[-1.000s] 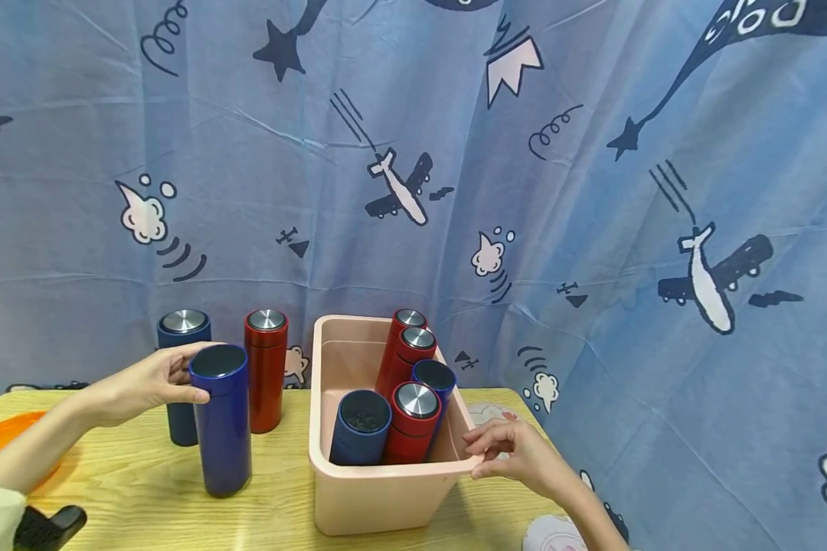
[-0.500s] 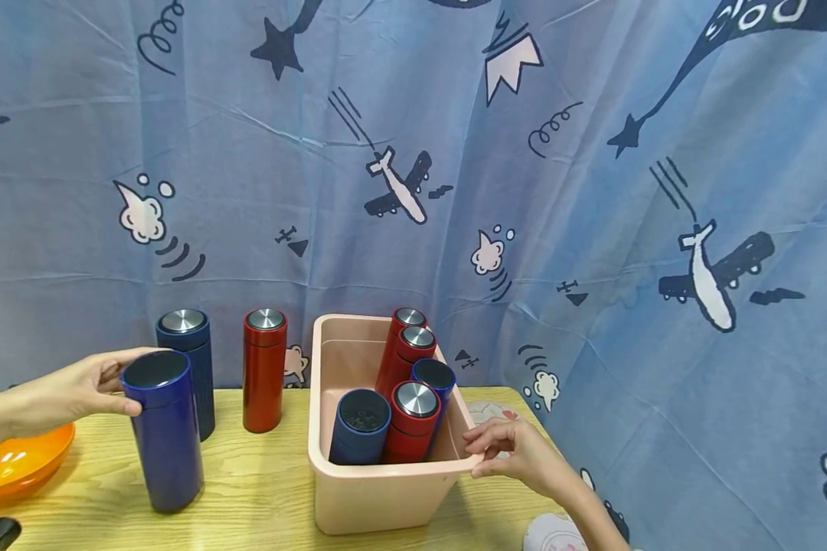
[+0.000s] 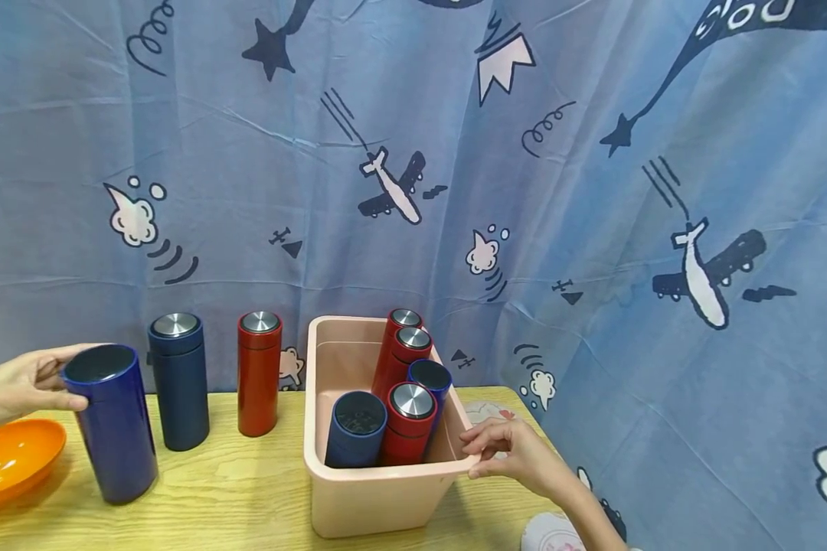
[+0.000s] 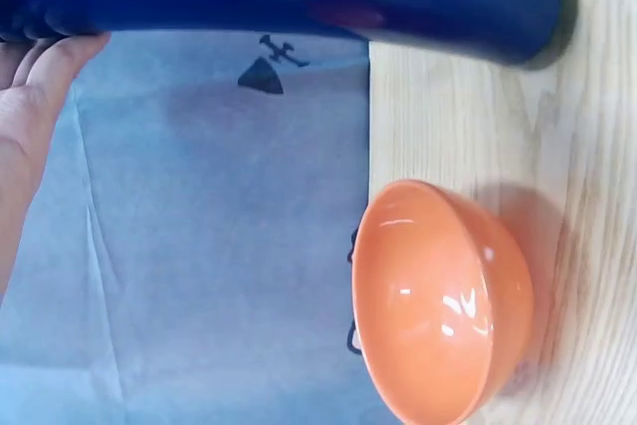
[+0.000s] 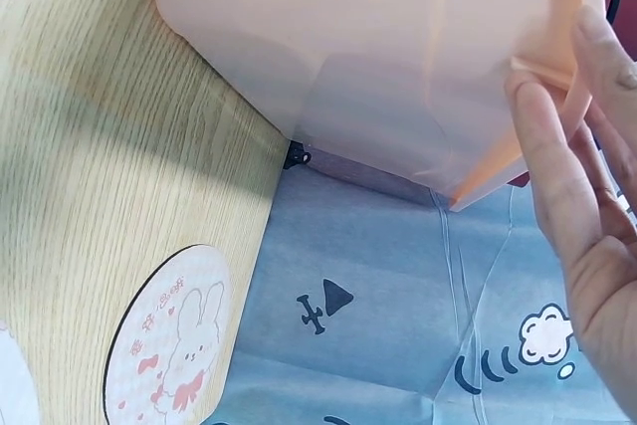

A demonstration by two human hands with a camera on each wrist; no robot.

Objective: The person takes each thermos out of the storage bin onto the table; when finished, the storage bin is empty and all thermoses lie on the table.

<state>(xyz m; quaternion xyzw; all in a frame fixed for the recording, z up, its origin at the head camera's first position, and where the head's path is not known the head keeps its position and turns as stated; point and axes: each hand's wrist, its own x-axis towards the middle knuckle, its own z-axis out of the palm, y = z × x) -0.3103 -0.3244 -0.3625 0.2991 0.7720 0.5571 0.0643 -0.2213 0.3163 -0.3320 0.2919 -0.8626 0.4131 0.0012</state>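
At the left of the head view, my left hand (image 3: 31, 386) grips a glossy blue thermos bottle (image 3: 113, 428) near its top. The bottle leans a little, its base at the tabletop. Just right of it stand a dark blue thermos (image 3: 179, 390) and a red thermos (image 3: 258, 383), both upright with silver lids. My right hand (image 3: 513, 455) pinches the near right corner of a pink bin (image 3: 368, 497), thumb and fingers on either side of the rim. Inside the bin, several bottles lean together, among them a red thermos (image 3: 410, 428) and a dark blue one (image 3: 354, 444).
An orange bowl (image 3: 17, 459) sits at the left, close to the held bottle. Round coasters with a printed rabbit, one a coaster (image 5: 169, 340), lie right of the bin. A blue patterned curtain (image 3: 386, 252) hangs behind and right of the wooden table (image 3: 248, 490).
My left hand has carried the blue thermos leftward, away from the bin and out from in front of the dark blue thermos. The right hand has stayed on the rim.
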